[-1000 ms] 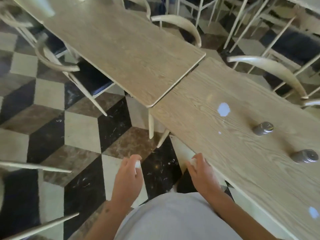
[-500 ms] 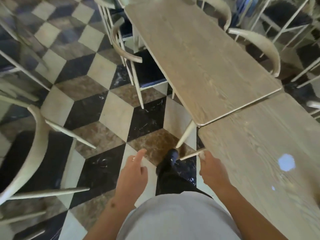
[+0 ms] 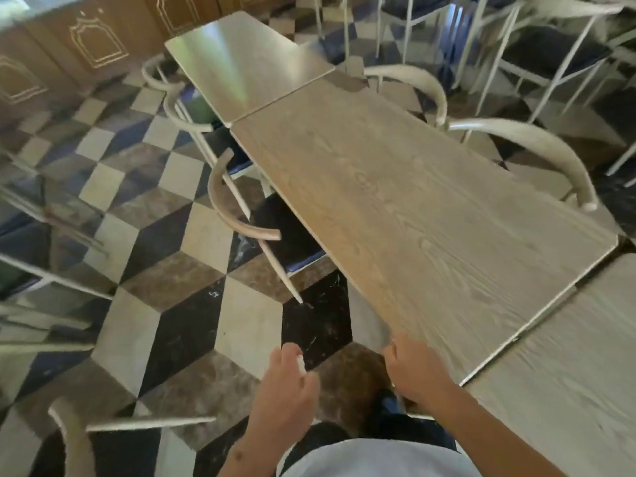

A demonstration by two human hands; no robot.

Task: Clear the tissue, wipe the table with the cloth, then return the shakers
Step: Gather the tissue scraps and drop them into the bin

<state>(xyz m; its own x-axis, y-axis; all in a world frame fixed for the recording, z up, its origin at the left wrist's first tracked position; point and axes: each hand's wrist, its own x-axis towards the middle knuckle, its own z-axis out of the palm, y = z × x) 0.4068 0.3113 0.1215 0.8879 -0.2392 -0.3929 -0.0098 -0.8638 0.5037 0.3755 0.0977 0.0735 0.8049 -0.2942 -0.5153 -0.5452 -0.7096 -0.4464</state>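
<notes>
My left hand (image 3: pixel 287 383) hangs over the floor with its fingers curled around a small white scrap of tissue (image 3: pixel 300 363). My right hand (image 3: pixel 413 368) is at the near corner of the long wooden table (image 3: pixel 395 208), fingers bent downward; its palm is hidden, so I cannot tell whether it holds anything. A strip of the neighbouring wooden table (image 3: pixel 571 366) shows at lower right. No shakers or cloth are in view.
Curved-back chairs stand along the table's left side (image 3: pixel 234 208) and right side (image 3: pixel 537 146). Another chair back (image 3: pixel 69 435) is near my left leg. A smaller table (image 3: pixel 241 60) adjoins the far end. The checkered floor aisle (image 3: pixel 165 263) runs leftward.
The view has swung left and forward; the table with the two shakers has slid out of frame. Both hands stay low in front of me, the left still pinching the white scrap.
</notes>
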